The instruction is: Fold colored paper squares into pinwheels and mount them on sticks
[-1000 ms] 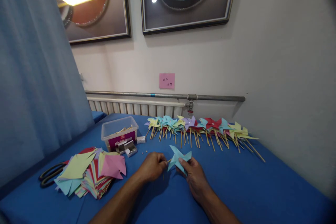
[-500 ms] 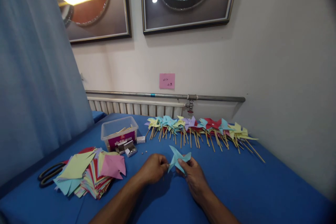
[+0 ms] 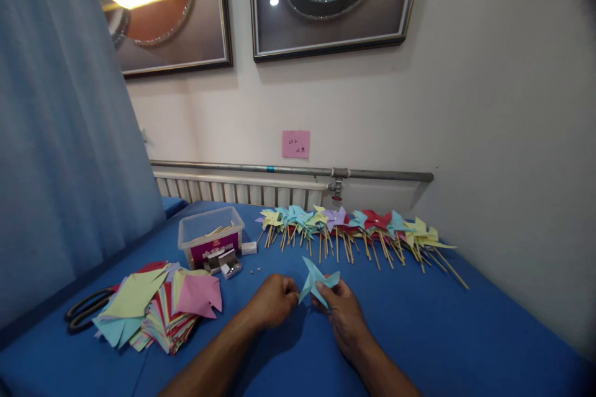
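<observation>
The person is holding a light blue paper pinwheel (image 3: 317, 281) just above the blue table (image 3: 465, 335), near its middle, with both hands closing in on it from either side. The right hand (image 3: 342, 313) is pinching the lower folds of the pinwheel between thumb and fingers, gripping the paper itself; the left hand (image 3: 274, 299) is curled shut right beside the pinwheel's left edge, and its fingertips seem to be nipping something very thin there, though it is too small to tell what. Compared with a second ago, the short pale stick end that was showing between the left fingers and the paper is no longer showing, and the left hand is sitting a touch closer to the pinwheel, so the two hands are now nearly touching; this suggests the thin piece is being worked into the pinwheel's centre, and the assembly of this one is well along rather than finished. Everything else is lying as before: the row of finished pinwheels (image 3: 358, 229) on sticks along the far edge, the clear plastic box (image 3: 212, 236) of sticks, the stack of coloured paper (image 3: 158, 307) to the left, and the scissors (image 3: 81, 311) beside it
</observation>
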A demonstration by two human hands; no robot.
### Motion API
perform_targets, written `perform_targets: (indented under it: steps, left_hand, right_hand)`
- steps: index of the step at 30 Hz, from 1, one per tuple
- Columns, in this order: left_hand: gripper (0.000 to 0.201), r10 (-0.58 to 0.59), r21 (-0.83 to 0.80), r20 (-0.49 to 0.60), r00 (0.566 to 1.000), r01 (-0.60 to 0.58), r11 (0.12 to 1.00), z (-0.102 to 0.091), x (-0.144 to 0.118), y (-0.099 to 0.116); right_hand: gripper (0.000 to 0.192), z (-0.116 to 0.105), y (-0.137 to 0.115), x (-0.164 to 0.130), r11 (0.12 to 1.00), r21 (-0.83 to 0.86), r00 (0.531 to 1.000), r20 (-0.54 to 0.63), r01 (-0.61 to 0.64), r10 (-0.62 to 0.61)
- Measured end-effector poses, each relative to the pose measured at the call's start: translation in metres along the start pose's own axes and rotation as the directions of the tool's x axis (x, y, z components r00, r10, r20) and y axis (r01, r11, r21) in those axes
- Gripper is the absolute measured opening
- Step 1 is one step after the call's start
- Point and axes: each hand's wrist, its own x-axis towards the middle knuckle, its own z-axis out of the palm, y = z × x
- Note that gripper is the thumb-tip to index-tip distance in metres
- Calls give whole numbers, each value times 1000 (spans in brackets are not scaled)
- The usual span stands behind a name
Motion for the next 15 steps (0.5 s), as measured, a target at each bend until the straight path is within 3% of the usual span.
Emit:
perform_targets:
  steps: [15]
  left_hand:
    - [14,-2,-3,14,1000,2,1000,2,-1,0]
  right_hand:
    - [45,2,-2,-2,1000,17,1000,12,6,-6]
